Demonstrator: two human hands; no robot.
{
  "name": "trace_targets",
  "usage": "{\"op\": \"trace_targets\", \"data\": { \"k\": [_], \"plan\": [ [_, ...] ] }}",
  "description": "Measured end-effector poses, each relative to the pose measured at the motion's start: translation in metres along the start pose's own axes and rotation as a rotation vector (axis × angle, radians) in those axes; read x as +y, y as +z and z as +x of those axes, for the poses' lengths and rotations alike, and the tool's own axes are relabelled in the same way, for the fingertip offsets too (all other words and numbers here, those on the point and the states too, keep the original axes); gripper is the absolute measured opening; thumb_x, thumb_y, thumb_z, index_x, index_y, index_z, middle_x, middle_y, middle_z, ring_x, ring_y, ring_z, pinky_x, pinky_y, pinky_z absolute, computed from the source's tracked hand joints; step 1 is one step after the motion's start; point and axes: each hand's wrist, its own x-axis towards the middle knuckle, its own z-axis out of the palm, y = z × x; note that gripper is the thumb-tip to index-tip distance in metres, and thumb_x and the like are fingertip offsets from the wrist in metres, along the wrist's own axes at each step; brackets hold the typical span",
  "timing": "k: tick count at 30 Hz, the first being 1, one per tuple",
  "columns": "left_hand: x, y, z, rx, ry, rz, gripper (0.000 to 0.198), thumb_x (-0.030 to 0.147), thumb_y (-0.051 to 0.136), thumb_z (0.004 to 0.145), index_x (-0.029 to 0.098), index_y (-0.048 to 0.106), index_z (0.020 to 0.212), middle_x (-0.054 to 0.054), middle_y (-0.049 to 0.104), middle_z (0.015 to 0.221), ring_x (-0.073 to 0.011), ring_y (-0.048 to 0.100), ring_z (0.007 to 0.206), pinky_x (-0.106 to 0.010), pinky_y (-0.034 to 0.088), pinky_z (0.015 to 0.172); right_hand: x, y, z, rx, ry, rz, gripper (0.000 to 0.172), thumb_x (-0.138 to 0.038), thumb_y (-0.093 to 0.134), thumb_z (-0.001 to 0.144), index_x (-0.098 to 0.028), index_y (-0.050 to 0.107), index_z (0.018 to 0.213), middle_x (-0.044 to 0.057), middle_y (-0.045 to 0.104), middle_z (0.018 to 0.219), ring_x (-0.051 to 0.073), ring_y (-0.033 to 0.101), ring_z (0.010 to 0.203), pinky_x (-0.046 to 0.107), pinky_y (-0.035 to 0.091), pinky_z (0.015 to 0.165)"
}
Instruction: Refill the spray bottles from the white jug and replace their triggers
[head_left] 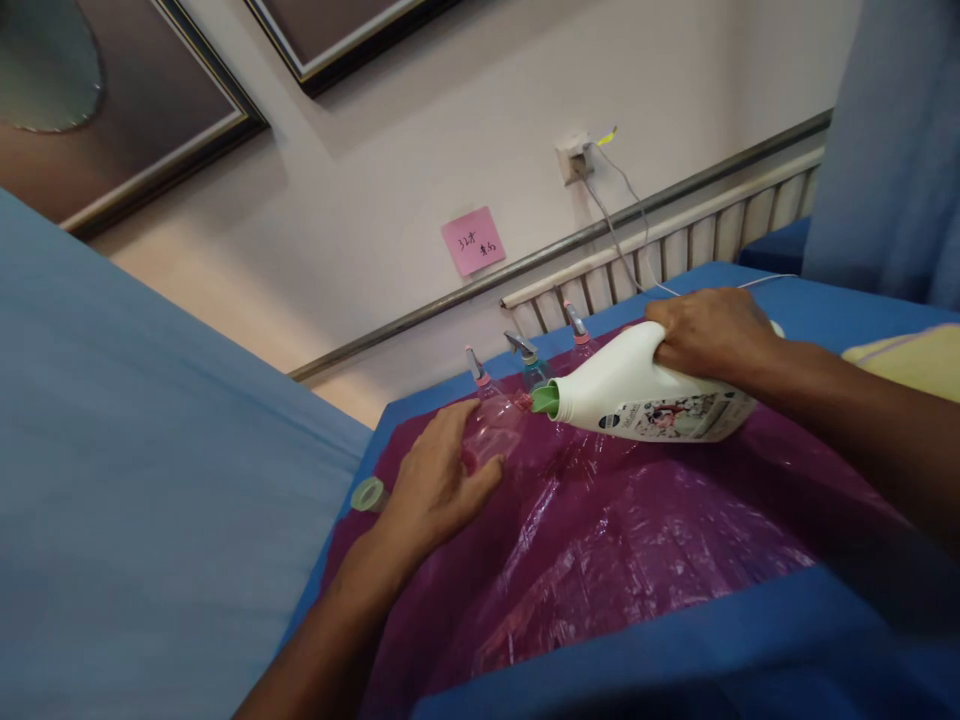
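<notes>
My right hand (pixel 709 335) grips the handle of a white detergent jug (pixel 637 395) and tips it on its side, its green spout (pixel 545 400) pointing left toward a clear plastic bottle (pixel 495 425). My left hand (pixel 439 480) wraps round that clear bottle low down, steadying it on the purple plastic sheet (pixel 637 540). The green spout sits just above and beside the clear bottle's neck. I cannot make out any liquid flowing.
Three pump heads (pixel 525 350) of other bottles stand behind, near the wall rail. A green cap (pixel 367 494) lies on the blue cloth (pixel 150 480) at the sheet's left edge. A pink note (pixel 472 241), a socket with cable (pixel 577 160) and picture frames hang on the wall.
</notes>
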Motion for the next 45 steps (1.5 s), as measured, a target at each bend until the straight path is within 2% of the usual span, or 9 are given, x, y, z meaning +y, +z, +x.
{"op": "trace_targets", "data": {
  "k": [7, 13, 16, 20, 26, 32, 45],
  "plan": [
    [0.003, -0.007, 0.008, -0.073, 0.065, 0.072, 0.069, 0.035, 0.076, 0.092, 0.029, 0.062, 0.159, -0.016, 0.070, 0.155, -0.0451, 0.069, 0.138, -0.065, 0.058, 0.116, -0.004, -0.001, 0.004, -0.007, -0.034, -0.008, 0.031, -0.034, 0.054, 0.102, -0.022, 0.080, 0.115, 0.015, 0.086, 0.113, 0.030, 0.071, 0.090, 0.038, 0.023, 0.068],
    [0.000, -0.012, 0.011, -0.084, 0.070, 0.088, 0.068, 0.035, 0.081, 0.089, 0.032, 0.066, 0.156, -0.013, 0.073, 0.151, -0.0461, 0.070, 0.137, -0.064, 0.058, 0.117, -0.008, -0.002, 0.007, -0.012, -0.059, -0.024, 0.035, -0.035, 0.054, 0.103, -0.023, 0.083, 0.117, 0.017, 0.085, 0.110, 0.030, 0.070, 0.087, 0.037, 0.030, 0.071],
    [-0.001, -0.016, 0.011, -0.128, 0.081, 0.167, 0.069, 0.036, 0.080, 0.092, 0.029, 0.063, 0.159, -0.015, 0.071, 0.153, -0.0476, 0.071, 0.135, -0.066, 0.059, 0.116, -0.011, -0.003, 0.007, -0.009, -0.070, -0.027, 0.034, -0.034, 0.054, 0.103, -0.022, 0.083, 0.115, 0.017, 0.085, 0.107, 0.031, 0.072, 0.088, 0.038, 0.028, 0.070],
    [0.004, -0.025, 0.015, -0.197, 0.131, 0.260, 0.072, 0.036, 0.079, 0.094, 0.029, 0.058, 0.162, -0.016, 0.069, 0.157, -0.0464, 0.069, 0.138, -0.063, 0.060, 0.115, -0.014, -0.001, 0.007, -0.009, -0.090, -0.040, 0.035, -0.035, 0.052, 0.103, -0.023, 0.082, 0.113, 0.017, 0.085, 0.106, 0.032, 0.072, 0.087, 0.039, 0.026, 0.068],
    [0.020, -0.038, 0.021, -0.319, 0.160, 0.361, 0.069, 0.033, 0.070, 0.099, 0.022, 0.050, 0.164, -0.021, 0.063, 0.165, -0.0454, 0.065, 0.147, -0.068, 0.058, 0.119, -0.014, 0.000, 0.010, -0.028, -0.109, -0.064, 0.037, -0.038, 0.051, 0.102, -0.023, 0.082, 0.116, 0.018, 0.085, 0.108, 0.033, 0.074, 0.089, 0.038, 0.024, 0.067],
    [0.027, -0.043, 0.027, -0.374, 0.153, 0.444, 0.068, 0.033, 0.070, 0.098, 0.021, 0.052, 0.162, -0.022, 0.063, 0.166, -0.0464, 0.065, 0.147, -0.068, 0.058, 0.117, -0.018, -0.003, 0.009, -0.042, -0.106, -0.069, 0.038, -0.041, 0.050, 0.104, -0.021, 0.080, 0.117, 0.019, 0.085, 0.110, 0.033, 0.075, 0.092, 0.038, 0.023, 0.068],
    [0.033, -0.047, 0.036, -0.429, 0.173, 0.540, 0.071, 0.037, 0.068, 0.098, 0.018, 0.052, 0.165, -0.022, 0.061, 0.166, -0.0444, 0.066, 0.145, -0.062, 0.058, 0.116, -0.021, -0.004, 0.010, -0.067, -0.096, -0.065, 0.041, -0.044, 0.048, 0.106, -0.023, 0.082, 0.115, 0.019, 0.083, 0.103, 0.030, 0.070, 0.085, 0.039, 0.026, 0.070]
  ]
}}
